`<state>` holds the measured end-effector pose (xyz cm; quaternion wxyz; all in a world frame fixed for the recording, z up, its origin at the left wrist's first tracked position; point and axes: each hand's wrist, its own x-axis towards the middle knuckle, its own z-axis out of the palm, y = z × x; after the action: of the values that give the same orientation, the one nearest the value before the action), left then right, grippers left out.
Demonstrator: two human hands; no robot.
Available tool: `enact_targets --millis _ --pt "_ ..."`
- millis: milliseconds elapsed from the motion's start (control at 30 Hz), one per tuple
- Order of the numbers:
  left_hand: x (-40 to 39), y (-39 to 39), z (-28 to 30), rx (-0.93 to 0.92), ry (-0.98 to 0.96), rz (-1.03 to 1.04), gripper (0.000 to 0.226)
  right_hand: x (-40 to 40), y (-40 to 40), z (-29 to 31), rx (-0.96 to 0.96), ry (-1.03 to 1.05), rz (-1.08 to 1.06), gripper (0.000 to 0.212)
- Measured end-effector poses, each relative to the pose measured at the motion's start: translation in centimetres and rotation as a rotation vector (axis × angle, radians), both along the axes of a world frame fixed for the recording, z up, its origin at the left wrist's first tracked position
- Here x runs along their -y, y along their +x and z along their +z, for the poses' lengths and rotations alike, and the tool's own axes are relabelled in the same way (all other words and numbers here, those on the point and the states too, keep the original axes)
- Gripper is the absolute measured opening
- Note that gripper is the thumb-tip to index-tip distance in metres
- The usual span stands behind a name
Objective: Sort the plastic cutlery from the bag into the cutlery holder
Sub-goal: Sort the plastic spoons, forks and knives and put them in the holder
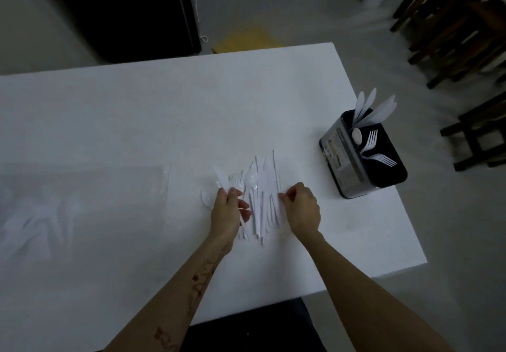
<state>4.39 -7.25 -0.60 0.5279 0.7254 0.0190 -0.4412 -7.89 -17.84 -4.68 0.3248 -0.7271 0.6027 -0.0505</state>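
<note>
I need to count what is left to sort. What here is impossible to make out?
- Pile of cutlery, head view: white on white table, overlapping; no count.
- Left hand covers pieces beneath.
- Plastic bag: clear, contents blurred.
- Cutlery holder: inside dark, dividers unseen.

Bare table (301, 121) lies open between the cutlery pile (257, 201) and the cutlery holder (361, 157) — upright knives (369, 110) and forks (375, 146) crowd its top.
</note>
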Motion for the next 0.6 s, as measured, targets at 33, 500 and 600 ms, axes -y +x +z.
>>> enact_targets --millis 33,500,600 --pt "-0.4 -0.1 0.0 0.013 0.001 -0.021 0.026 0.1 0.2 0.0 -0.013 0.008 -0.004 0.021" --pt "0.0 -1.2 -0.5 -0.125 -0.05 0.044 0.018 0.0 -0.6 0.3 -0.199 -0.067 0.206 0.018" --pt "0.3 -1.4 -0.9 -0.131 -0.054 0.072 0.019 1.1 -1.1 0.3 -0.17 -0.017 0.181 0.018"
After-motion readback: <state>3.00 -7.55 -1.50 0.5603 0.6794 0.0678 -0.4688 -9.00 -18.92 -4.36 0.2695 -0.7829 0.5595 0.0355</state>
